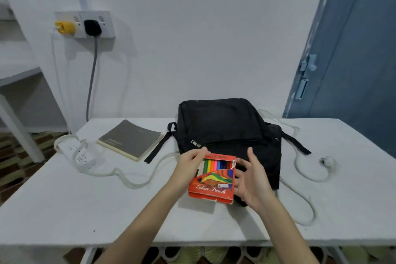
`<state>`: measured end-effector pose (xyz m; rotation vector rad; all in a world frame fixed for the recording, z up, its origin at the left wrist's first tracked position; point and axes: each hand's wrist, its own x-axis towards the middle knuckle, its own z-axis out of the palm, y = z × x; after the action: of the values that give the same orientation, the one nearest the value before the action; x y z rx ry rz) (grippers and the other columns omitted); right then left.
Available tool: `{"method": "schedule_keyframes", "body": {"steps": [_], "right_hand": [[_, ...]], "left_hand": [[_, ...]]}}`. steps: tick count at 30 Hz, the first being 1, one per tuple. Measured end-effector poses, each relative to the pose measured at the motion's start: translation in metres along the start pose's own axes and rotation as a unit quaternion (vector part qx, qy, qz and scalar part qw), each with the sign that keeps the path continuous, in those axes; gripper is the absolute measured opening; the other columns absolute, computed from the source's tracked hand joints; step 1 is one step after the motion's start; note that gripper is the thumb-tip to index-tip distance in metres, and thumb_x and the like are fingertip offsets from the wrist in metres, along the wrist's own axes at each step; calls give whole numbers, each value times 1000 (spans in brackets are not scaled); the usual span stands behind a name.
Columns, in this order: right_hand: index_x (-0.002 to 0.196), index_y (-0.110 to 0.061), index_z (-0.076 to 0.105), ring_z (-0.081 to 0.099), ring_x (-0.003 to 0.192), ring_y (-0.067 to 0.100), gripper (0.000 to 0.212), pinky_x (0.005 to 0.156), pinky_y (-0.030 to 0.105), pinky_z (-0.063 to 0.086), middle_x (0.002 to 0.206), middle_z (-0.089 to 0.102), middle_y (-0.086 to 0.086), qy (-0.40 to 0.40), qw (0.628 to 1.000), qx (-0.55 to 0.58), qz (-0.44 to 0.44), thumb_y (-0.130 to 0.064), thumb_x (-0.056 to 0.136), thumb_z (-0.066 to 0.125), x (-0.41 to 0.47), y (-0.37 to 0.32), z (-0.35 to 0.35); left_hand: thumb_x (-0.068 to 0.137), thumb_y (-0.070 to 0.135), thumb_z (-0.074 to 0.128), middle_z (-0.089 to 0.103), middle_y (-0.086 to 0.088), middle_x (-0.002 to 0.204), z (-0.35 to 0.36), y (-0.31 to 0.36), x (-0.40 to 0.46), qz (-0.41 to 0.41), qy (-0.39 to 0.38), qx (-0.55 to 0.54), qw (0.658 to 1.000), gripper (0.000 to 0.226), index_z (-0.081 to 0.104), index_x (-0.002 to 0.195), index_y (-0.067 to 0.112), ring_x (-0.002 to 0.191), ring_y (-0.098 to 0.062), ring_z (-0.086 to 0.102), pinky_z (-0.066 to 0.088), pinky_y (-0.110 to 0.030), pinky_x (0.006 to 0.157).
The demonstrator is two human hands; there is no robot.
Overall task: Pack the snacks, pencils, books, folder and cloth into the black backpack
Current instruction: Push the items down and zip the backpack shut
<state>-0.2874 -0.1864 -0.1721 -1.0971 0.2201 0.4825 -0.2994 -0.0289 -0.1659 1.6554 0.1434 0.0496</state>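
Head-camera footage is centred on a red box of colour pencils [212, 180], which is held upright and slightly tilted above the near middle of a white table [64, 199], just in front of a black backpack [227, 130]. The box's left edge and upper corner are gripped by the left hand [189, 167], with the thumb laid over the top flap and the other fingers curled behind the carton. The right hand [252, 180] is placed at the box's right side with its fingers spread and loosely straight; the fingertips are seen at the right edge of the carton, though firm contact cannot be told. "Colour Pencils" is printed in white script across the lower front of the box, and a row of coloured pencil ends is shown through the torn upper window; the smaller print cannot be read. The backpack is laid flat against the far wall, a silver zip pull visible at its left front, its straps trailing to either side. A grey-covered notebook [130, 139] is lying far left of the backpack, its cover text too blurred to read. A white power strip [77, 154] is set near the left table edge, and its white cable [128, 178] is looped across the surface. Bare tabletop is seen near left and near right of the hands.
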Motion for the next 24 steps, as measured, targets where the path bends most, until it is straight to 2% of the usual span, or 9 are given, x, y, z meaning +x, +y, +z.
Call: {"method": "schedule_keyframes", "body": {"steps": [2,5,10,12,15,16,18,21,24], "right_hand": [[103,-11,52,68,90,33,44,77,46,55,105,67,18,3,999,-31,18,-53,91,45,2,-13,-8],[115,-5,55,68,92,30,35,73,41,58,107,67,17,25,992,-123,-14,-30,90,59,8,-27,-19],[93,-3,60,65,76,24,9,60,35,56,88,65,13,108,991,-45,-70,-11,90,58,18,-64,-57],[84,-8,58,62,71,20,6,57,33,52,80,61,9,140,986,-14,-85,-10,90,56,23,-80,-79],[77,-12,56,55,66,18,10,57,28,42,75,57,7,191,976,-13,-104,-12,87,56,31,-97,-107],[76,-12,55,53,65,17,11,55,27,40,74,55,7,200,974,-12,-104,-12,87,56,33,-101,-114],[77,-11,53,54,62,17,10,47,24,42,73,55,6,198,974,9,-108,-11,87,55,38,-107,-124],[87,-8,55,60,57,14,3,41,17,46,78,59,7,163,979,28,-116,-7,87,52,43,-110,-133],[105,-8,57,62,69,16,20,49,21,50,90,63,8,124,984,11,-126,-4,87,50,47,-111,-139]], "left_hand": [[95,21,51,61,4,110,11,2,10,25,-19,36,999,14,63,89,23,99,-14,64,54,-29,79],[93,11,53,55,6,119,23,7,26,61,-57,85,993,16,64,97,21,112,-16,58,52,-33,89],[93,26,54,61,4,108,40,12,51,119,-37,119,985,11,56,104,24,81,-5,60,50,-18,72],[81,34,69,60,9,98,37,6,63,156,-85,262,949,18,60,94,27,81,-3,54,44,-12,73],[63,43,81,52,9,109,34,-5,72,85,-229,457,856,40,65,98,32,102,-8,43,39,-22,91],[64,41,81,52,8,111,35,-8,75,69,-246,478,841,39,66,98,30,102,-10,43,40,-24,92],[69,31,81,59,2,104,35,-8,83,67,-244,449,857,28,70,92,20,86,-8,50,43,-18,82],[75,28,77,58,7,89,37,4,97,126,-135,449,874,17,71,87,18,75,-3,52,44,-15,74],[88,28,60,59,0,94,42,26,105,207,154,514,818,13,66,96,20,89,-22,59,44,-34,74]]}}
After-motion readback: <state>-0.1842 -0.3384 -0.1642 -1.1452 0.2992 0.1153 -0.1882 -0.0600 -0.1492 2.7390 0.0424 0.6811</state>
